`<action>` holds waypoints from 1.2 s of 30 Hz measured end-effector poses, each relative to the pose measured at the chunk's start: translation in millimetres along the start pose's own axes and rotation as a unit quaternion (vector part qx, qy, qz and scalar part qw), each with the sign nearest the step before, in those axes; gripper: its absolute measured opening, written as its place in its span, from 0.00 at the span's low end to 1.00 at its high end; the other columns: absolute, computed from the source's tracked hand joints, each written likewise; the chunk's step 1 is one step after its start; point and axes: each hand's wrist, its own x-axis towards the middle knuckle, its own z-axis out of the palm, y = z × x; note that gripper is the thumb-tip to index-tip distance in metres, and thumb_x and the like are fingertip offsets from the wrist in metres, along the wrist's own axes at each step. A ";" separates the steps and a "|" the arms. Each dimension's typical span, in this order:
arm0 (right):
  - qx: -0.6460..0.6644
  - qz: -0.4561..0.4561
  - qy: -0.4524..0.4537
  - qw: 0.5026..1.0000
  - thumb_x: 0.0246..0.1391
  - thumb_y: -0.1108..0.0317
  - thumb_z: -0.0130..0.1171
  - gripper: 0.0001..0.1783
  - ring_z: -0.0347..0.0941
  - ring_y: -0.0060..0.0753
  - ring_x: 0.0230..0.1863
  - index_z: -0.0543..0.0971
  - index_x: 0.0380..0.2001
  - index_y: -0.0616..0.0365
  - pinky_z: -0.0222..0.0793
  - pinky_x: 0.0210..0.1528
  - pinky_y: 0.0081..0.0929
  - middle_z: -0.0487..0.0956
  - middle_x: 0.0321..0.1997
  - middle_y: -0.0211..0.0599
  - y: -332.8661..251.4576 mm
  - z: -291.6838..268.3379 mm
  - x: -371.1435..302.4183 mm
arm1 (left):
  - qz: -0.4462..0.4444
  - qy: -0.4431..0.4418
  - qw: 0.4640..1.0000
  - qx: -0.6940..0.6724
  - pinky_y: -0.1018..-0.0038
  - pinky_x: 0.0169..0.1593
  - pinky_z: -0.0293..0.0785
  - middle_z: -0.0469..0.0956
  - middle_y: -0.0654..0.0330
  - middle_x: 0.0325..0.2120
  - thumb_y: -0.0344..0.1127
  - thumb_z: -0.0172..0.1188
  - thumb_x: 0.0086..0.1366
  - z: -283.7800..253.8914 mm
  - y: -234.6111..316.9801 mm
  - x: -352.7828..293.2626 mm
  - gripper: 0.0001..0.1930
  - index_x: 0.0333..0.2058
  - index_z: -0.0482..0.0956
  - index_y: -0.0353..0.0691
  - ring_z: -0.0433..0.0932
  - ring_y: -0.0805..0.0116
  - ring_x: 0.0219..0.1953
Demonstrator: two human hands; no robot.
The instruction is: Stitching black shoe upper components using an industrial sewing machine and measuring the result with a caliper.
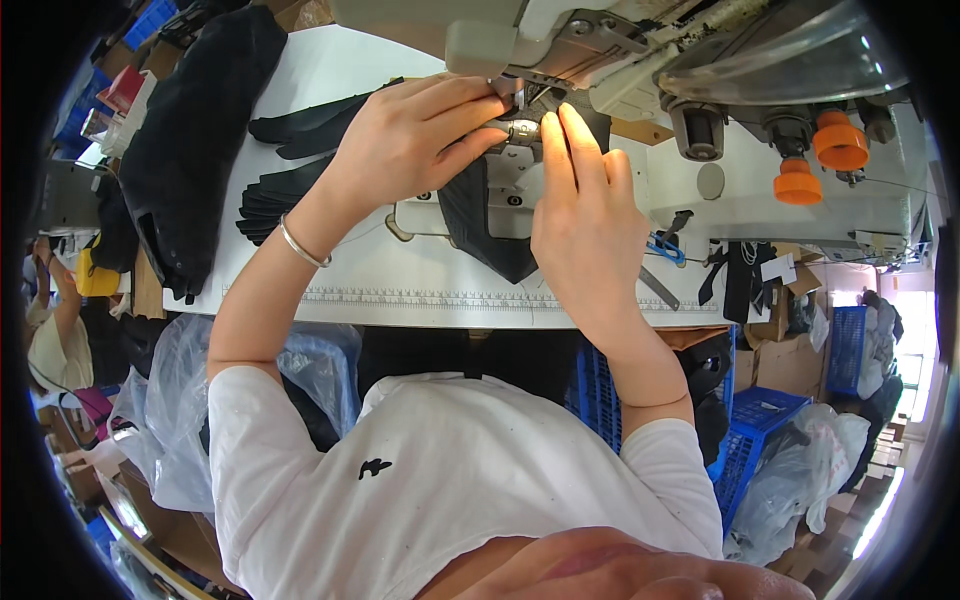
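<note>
From the near side, a person in a white shirt (470,470) works at a white table (350,270) whose front edge bears a ruler scale (420,299). Farther in, black cloth (475,225) lies beneath the needle area of the sewing machine (480,45); the left hand (405,145) has thumb and forefinger close together there, the right hand (590,225) two fingers extended side by side, though whether either pinches the cloth cannot be told. Left of the cloth lie black cut pieces (270,200) and, beyond these, a bulky dark bundle (200,130).
</note>
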 end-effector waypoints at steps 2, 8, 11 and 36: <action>0.005 0.002 0.003 1.000 0.45 0.77 0.62 0.29 0.67 0.31 0.37 0.79 0.55 0.64 0.72 0.23 0.17 0.77 0.56 0.35 0.2 0.0 0.0 | 0.001 0.000 1.000 0.000 0.69 0.42 0.81 0.85 0.55 0.43 0.36 0.74 0.58 -0.5 0.7 0.6 0.16 0.44 0.87 0.38 0.84 0.59 0.36; -0.003 0.009 -0.004 1.000 0.45 0.78 0.62 0.29 0.66 0.30 0.36 0.79 0.55 0.64 0.71 0.23 0.18 0.77 0.56 0.35 -2.4 -2.2 -0.8 | -0.001 -0.011 1.000 -0.005 0.69 0.42 0.80 0.85 0.55 0.44 0.35 0.74 0.58 -2.1 -0.8 -0.8 0.16 0.45 0.87 0.39 0.83 0.59 0.36; -0.017 0.011 -0.015 1.000 0.45 0.79 0.62 0.29 0.66 0.30 0.36 0.80 0.55 0.64 0.71 0.23 0.18 0.77 0.55 0.35 -4.4 -2.9 -1.6 | -0.013 -0.005 0.999 -0.031 0.69 0.42 0.81 0.84 0.58 0.44 0.35 0.73 0.59 1.5 -3.2 -1.6 0.14 0.43 0.86 0.39 0.83 0.60 0.37; 0.441 0.158 -0.031 0.883 0.49 0.75 0.61 0.07 0.79 0.47 0.30 0.78 0.32 0.67 0.72 0.34 0.39 0.81 0.26 0.48 90.8 80.7 24.4 | 0.046 0.131 0.977 0.163 0.56 0.51 0.85 0.82 0.58 0.38 0.29 0.71 0.51 23.2 34.3 -8.2 0.16 0.41 0.87 0.41 0.83 0.53 0.44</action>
